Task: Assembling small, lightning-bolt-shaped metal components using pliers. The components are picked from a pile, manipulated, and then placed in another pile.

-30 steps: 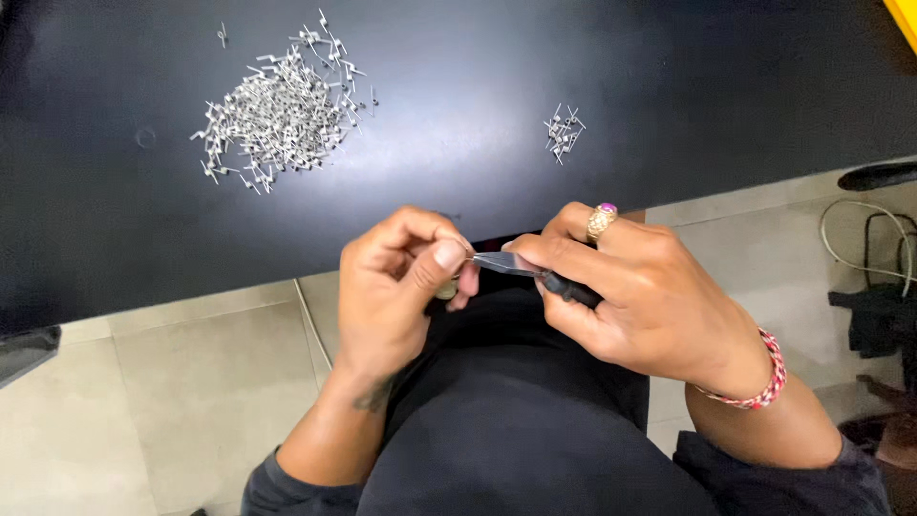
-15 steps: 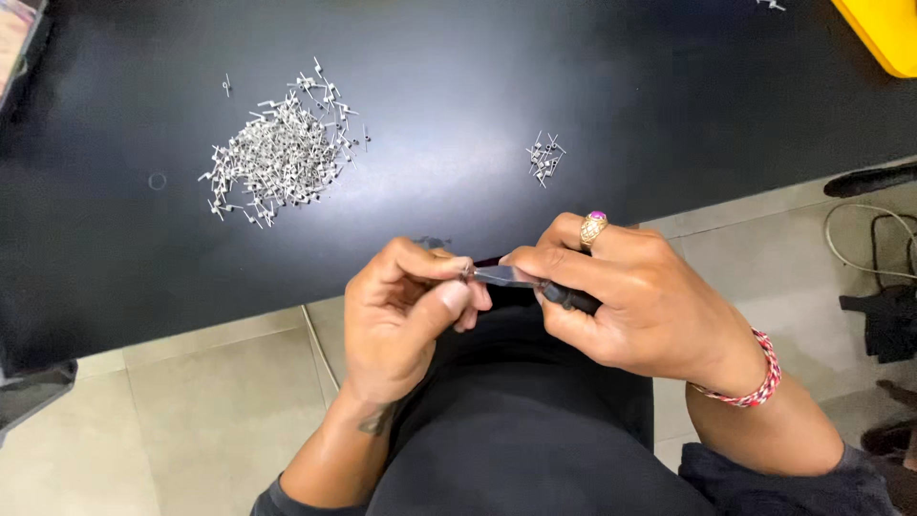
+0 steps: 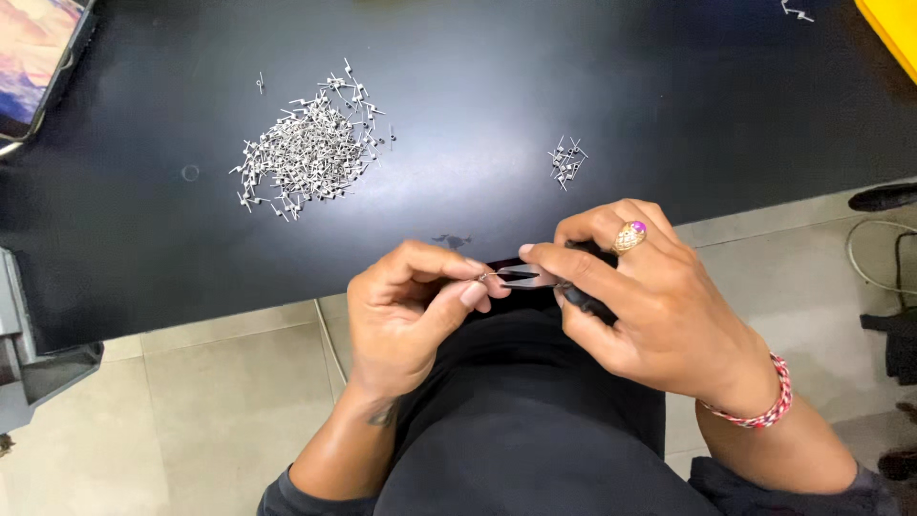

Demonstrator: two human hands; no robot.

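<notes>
Two hands meet just below the black tabletop [image 3: 458,220] edge: the left hand [image 3: 406,320] pinches a tiny metal piece [image 3: 487,277] at its fingertips, while the right hand [image 3: 640,306] grips dark-handled pliers [image 3: 535,278] closed on it. Beyond lie a large pile of metal pins [image 3: 310,148], a small cluster [image 3: 567,162], and a yellow bin corner [image 3: 893,33].

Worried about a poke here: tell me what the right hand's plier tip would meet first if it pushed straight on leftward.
The right hand aims its small pliers left. First in that line is the tiny metal piece pinched by the left hand, then that hand's fingertips; they look nearly touching, though depth is unclear.
</notes>
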